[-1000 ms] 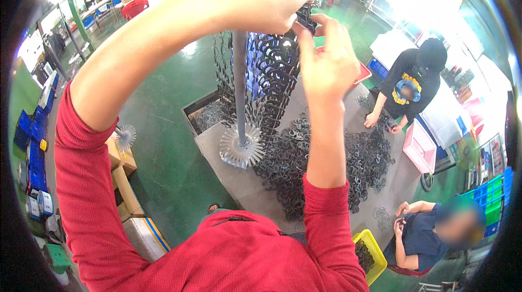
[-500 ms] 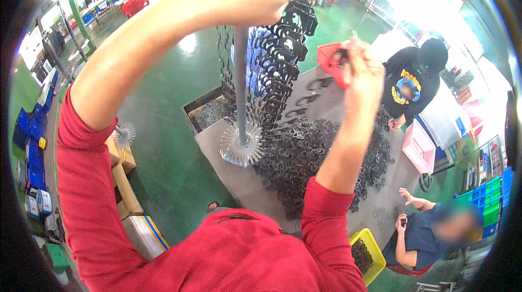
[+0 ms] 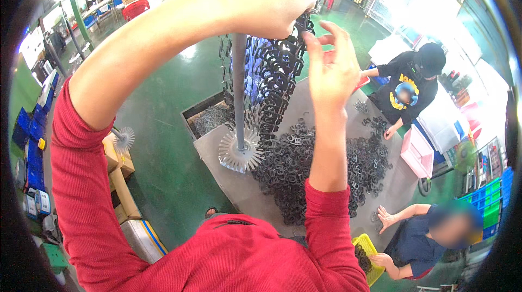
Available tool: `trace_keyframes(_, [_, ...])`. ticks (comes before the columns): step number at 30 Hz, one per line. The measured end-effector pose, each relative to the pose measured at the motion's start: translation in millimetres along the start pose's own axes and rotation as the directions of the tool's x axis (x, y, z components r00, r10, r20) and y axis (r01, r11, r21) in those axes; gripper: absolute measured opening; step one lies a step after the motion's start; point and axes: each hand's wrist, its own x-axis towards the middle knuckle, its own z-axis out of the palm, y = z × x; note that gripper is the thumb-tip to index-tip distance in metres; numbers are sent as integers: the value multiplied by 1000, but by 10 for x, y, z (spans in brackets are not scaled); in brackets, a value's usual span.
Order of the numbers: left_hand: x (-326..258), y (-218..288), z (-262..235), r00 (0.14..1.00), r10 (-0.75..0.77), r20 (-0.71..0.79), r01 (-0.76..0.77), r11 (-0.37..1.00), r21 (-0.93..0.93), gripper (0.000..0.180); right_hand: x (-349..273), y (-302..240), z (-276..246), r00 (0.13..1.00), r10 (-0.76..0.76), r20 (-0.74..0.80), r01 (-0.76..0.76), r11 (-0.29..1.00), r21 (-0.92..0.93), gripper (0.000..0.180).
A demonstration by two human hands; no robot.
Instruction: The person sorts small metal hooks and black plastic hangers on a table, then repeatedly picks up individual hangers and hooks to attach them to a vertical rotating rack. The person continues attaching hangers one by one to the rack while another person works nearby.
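My left hand [image 3: 293, 4] is raised at the top, closed, at the upper end of a row of black C-shaped parts [image 3: 272, 69] hanging from a rack. Its fingertips are mostly hidden, so what it grips does not show clearly. My right hand [image 3: 333, 72] is raised just right of that row, thumb and fingers apart, the thumb tip close to the hanging parts. Nothing shows between its fingers. A grey upright pole [image 3: 239, 85] with a slotted metal disc [image 3: 240, 148] at its base stands left of the row. Below lies a heap of loose black parts [image 3: 304, 172] on the grey table.
A person in black [image 3: 413, 85] sits across the table, holding a red tray [image 3: 363, 81]. Another person in dark blue [image 3: 416, 237] sits at right, one hand on a yellow basket [image 3: 375, 275]. A pink tray [image 3: 417, 150] stands between them. Cardboard boxes [image 3: 125, 199] stand at left.
My right hand has moved left to the hanging row, its fingers now apart. Parts that were falling in mid-air now no longer show. The person in blue has reached to the table and the basket.
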Motion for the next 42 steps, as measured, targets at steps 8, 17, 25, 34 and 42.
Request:
trace_keyframes(8, [83, 64, -14, 998, -51, -25, 51, 999, -18, 20, 45, 56, 224, 993, 49, -108, -30, 984, 175, 11])
trace_keyframes(17, [-112, -62, 29, 995, -19, -101, 6, 992, -126, 26, 25, 557, -399, 866, 401, 298, -494, 596, 633, 15])
trace_keyframes(25, [-145, 18, -135, 998, 12, -57, -24, 976, -218, 31, 31, 912, -743, 912, 329, 245, -178, 855, -487, 23])
trace_keyframes(34, [-3, 24, -127, 999, -41, 29, 43, 993, -107, 24, 55, -34, 215, 990, -118, -78, 105, 982, -157, 14])
trace_keyframes(42, [-104, 11, -43, 999, 22, -28, -24, 995, -96, 20, 44, 135, 91, 840, 308, 447, -543, 472, 694, 11])
